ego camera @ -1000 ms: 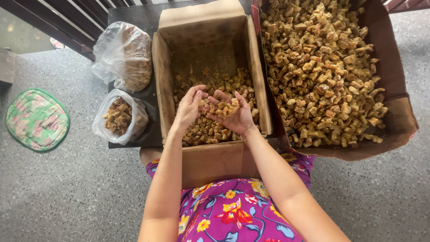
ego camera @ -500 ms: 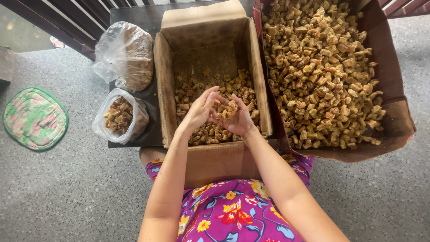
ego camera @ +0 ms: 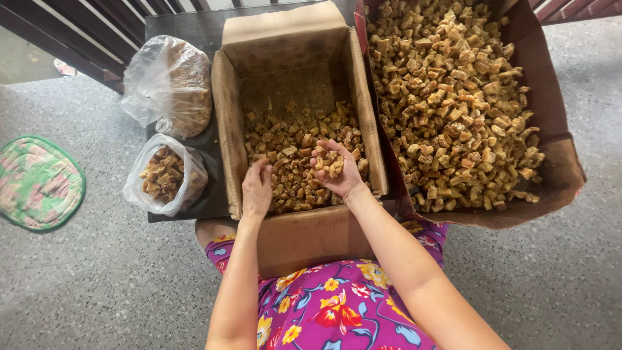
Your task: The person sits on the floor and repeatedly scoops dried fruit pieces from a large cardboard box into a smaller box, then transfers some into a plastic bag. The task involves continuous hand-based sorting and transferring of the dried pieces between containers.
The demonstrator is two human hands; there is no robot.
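Over the open cardboard box (ego camera: 295,84) in front of me, my right hand (ego camera: 337,172) is cupped palm up, fingers curled loosely around a small heap of golden-brown fried chunks (ego camera: 332,163). It is not clenched, just cradling them above the pile in the box. My left hand (ego camera: 257,189) is apart from it, lower and nearer the box's left wall, fingers pointing down into the chunks; I cannot tell whether it is gripping any or only touching them.

The box is only partly filled, its far end showing bare cardboard, and its near flap rests against my lap, where my purple flowered dress (ego camera: 337,311) shows. Just right of it, touching its side, a bigger cardboard tray (ego camera: 557,162) is heaped with the same kind of chunks. To the left, on the dark counter (ego camera: 188,19), a small clear plastic bag (ego camera: 165,175) of chunks stands open, with a larger bag (ego camera: 172,84) behind it. A green and pink mat (ego camera: 39,183) lies on the speckled floor (ego camera: 97,285), well apart.
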